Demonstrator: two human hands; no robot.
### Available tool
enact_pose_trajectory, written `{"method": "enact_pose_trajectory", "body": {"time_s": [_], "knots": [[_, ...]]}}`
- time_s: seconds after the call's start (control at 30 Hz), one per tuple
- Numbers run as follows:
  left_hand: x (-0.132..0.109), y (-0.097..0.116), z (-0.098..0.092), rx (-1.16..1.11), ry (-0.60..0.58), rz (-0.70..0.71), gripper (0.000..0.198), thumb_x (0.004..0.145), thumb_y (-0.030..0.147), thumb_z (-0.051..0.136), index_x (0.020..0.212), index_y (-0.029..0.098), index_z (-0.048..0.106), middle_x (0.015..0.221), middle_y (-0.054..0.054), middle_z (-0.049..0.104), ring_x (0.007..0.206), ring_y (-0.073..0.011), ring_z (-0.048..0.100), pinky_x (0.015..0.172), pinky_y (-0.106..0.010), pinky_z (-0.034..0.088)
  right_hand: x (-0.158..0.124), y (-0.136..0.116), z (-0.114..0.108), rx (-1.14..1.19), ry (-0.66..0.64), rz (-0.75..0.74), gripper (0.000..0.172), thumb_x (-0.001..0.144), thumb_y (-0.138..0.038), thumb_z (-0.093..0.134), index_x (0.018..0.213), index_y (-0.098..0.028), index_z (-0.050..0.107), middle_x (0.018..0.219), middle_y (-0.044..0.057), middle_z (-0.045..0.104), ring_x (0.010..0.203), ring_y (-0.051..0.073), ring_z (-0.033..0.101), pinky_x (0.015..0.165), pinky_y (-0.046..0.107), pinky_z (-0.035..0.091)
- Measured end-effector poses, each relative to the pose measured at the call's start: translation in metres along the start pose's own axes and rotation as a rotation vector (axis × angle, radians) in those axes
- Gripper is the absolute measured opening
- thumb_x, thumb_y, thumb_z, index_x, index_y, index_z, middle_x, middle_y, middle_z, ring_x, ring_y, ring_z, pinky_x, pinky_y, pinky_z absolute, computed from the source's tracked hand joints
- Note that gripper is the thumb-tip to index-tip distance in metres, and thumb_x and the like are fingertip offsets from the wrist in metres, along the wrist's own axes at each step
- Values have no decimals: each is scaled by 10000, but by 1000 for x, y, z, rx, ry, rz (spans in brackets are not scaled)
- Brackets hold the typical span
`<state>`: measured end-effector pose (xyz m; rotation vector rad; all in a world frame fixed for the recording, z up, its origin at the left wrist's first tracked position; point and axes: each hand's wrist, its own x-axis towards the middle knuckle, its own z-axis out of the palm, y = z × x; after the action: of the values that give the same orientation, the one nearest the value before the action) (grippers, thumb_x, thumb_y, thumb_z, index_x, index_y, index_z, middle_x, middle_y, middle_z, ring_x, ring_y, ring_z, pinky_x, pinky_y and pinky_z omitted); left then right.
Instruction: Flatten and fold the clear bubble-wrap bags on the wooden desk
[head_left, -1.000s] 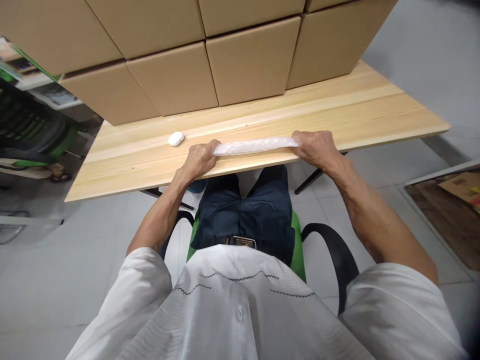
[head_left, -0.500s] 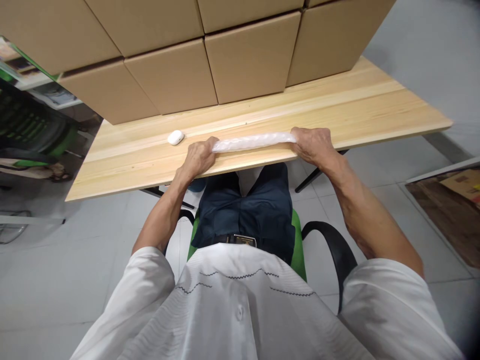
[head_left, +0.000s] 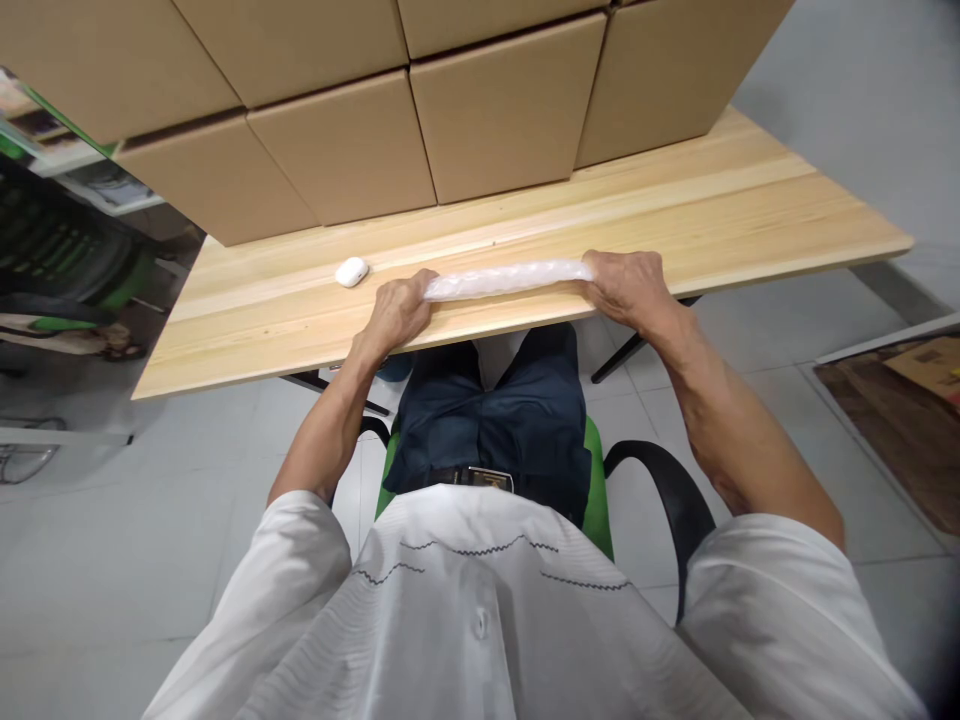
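A long, whitish roll of bubble wrap (head_left: 506,280) with a bumpy, shiny surface stretches sideways between my hands, just above the table's near edge. My left hand (head_left: 403,308) is closed round its left end, knuckles up. Round the right end my right hand (head_left: 626,285) is wrapped in a fist, a little higher in view. Both ends of the roll are hidden inside my fingers. A small white rounded case (head_left: 352,272), like an earbud case, lies on the wood to the left of my left hand, apart from it.
Cardboard boxes (head_left: 341,150) stand stacked in rows along the back of the wooden table (head_left: 750,215). I sit on a green chair with black armrests (head_left: 664,500), close to the table's front edge. A dark chair (head_left: 67,230) and shelves are at the far left.
Both hands keep their grip on the bubble wrap roll, which stays stretched in nearly the same place. The whole view has shifted only very slightly.
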<state>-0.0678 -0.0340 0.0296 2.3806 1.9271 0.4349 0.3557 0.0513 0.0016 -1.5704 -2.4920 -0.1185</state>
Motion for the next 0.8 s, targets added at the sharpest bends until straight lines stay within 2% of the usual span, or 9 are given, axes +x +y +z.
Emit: {"method": "enact_pose_trajectory", "body": {"time_s": [0.13, 0.2, 0.27, 0.33, 0.43, 0.57, 0.7, 0.8], "knots": [[7, -1, 0, -214, 58, -42, 343, 1054, 239, 591, 1299, 229, 832, 1223, -136, 920, 1200, -345, 848, 1072, -473, 671, 14, 2, -3, 56, -15, -30, 433, 1180, -538, 588, 1288, -218, 859, 1034, 202, 893, 976, 426, 795, 849, 445, 454], [15, -1, -1, -368, 81, -79, 218, 1019, 248, 622, 1156, 234, 791, 1096, -108, 874, 1084, -306, 821, 968, -437, 676, 28, 2, -9, 119, -67, -49, 433, 1154, -547, 565, 1201, -243, 870, 1032, 186, 889, 976, 418, 776, 851, 463, 482], [23, -1, -4, -489, 73, -141, 69, 1011, 280, 662, 1030, 248, 720, 906, -71, 757, 894, -255, 747, 821, -395, 639, 41, 2, -17, 226, -142, -66, 436, 1137, -563, 542, 1075, -262, 851, 989, 158, 868, 954, 398, 747, 851, 478, 512], [29, -2, -8, -568, 53, -209, 121, 1036, 347, 700, 960, 264, 653, 762, -25, 591, 732, -205, 619, 696, -362, 561, 50, 3, -25, 356, -192, -89, 407, 1122, -568, 543, 951, -280, 774, 892, 113, 805, 906, 363, 702, 835, 473, 531], [34, -4, -10, -634, 56, -239, 257, 1057, 481, 751, 965, 274, 630, 696, 24, 426, 637, -169, 488, 617, -349, 472, 55, 2, -33, 494, -216, -113, 379, 1103, -566, 575, 843, -292, 596, 838, 77, 703, 883, 314, 637, 823, 450, 536], [36, -6, -9, -663, 68, -220, 338, 1025, 580, 783, 1008, 274, 641, 684, 39, 399, 623, -159, 465, 593, -336, 433, 53, -1, -35, 516, -213, -80, 360, 1093, -509, 587, 823, -292, 490, 885, 81, 677, 910, 296, 617, 859, 444, 536], [36, -4, -9, -704, 64, -252, 332, 999, 559, 787, 957, 277, 617, 665, 37, 408, 595, -138, 405, 537, -312, 339, 54, -5, -35, 506, -224, -39, 345, 1077, -468, 604, 812, -290, 470, 883, 74, 675, 906, 307, 623, 838, 440, 529], [37, -5, -9, -702, 63, -248, 329, 1034, 556, 786, 968, 277, 626, 655, 40, 411, 592, -143, 425, 535, -313, 363, 53, -7, -36, 502, -220, -47, 335, 1070, -465, 597, 809, -287, 486, 898, 82, 700, 914, 308, 638, 842, 441, 534]]}}
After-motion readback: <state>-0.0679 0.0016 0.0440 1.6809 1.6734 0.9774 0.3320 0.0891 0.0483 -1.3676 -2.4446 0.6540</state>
